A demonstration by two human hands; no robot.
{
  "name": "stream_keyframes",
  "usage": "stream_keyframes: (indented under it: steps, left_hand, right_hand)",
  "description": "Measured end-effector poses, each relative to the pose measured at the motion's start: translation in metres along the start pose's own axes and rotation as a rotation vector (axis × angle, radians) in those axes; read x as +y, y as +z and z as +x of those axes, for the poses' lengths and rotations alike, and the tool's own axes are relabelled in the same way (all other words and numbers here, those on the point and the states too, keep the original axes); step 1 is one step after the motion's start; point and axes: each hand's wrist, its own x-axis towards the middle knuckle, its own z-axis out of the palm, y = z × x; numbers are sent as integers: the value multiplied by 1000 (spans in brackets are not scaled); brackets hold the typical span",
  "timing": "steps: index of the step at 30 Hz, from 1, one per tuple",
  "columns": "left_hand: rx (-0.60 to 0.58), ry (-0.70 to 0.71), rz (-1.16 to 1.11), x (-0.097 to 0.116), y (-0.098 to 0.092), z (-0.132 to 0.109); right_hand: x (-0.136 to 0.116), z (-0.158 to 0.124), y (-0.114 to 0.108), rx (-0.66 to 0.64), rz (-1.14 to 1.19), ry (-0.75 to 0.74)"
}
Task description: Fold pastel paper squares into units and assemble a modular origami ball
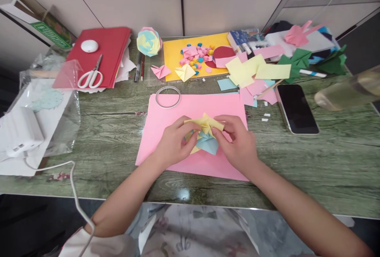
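A folded paper model (204, 136) of yellow and light blue pieces sits between both hands, over a pink paper sheet (166, 130) on the green wood-grain table (113, 130). My left hand (173, 144) pinches its left side with fingers curled round it. My right hand (237, 142) grips its right side, thumb and fingers pressed on the yellow flaps. A clear tape ring (168, 96) lies on the pink sheet just beyond the hands.
A black phone (297, 108) lies right of the pink sheet. White scissors (91, 77) rest on red paper (113, 47) at back left. A yellow sheet (175, 55) holds small folded pieces; a paper ball (149, 41) stands behind. A white device (20, 132) with cable sits far left.
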Motion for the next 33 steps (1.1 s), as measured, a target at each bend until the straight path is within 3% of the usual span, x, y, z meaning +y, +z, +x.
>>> stream_keyframes:
  steps: [7, 11, 16, 20, 27, 33]
  left_hand:
    - [116, -9, 87, 1, 9, -1]
    - [152, 14, 118, -1, 12, -3]
    - [245, -90, 42, -3, 15, -4]
    - [226, -137, -54, -1, 15, -4]
    - [115, -189, -2, 2, 9, -1]
    - [22, -154, -100, 1, 6, 1]
  right_hand:
    - [3, -1, 4, 33, -75, -309]
    - [5, -1, 5, 69, -103, -328]
    - [5, 0, 5, 52, -103, -256]
    - [4, 1, 5, 53, -116, -264]
    - [6, 3, 4, 6, -108, -246]
    - [7, 2, 4, -52, -98, -254]
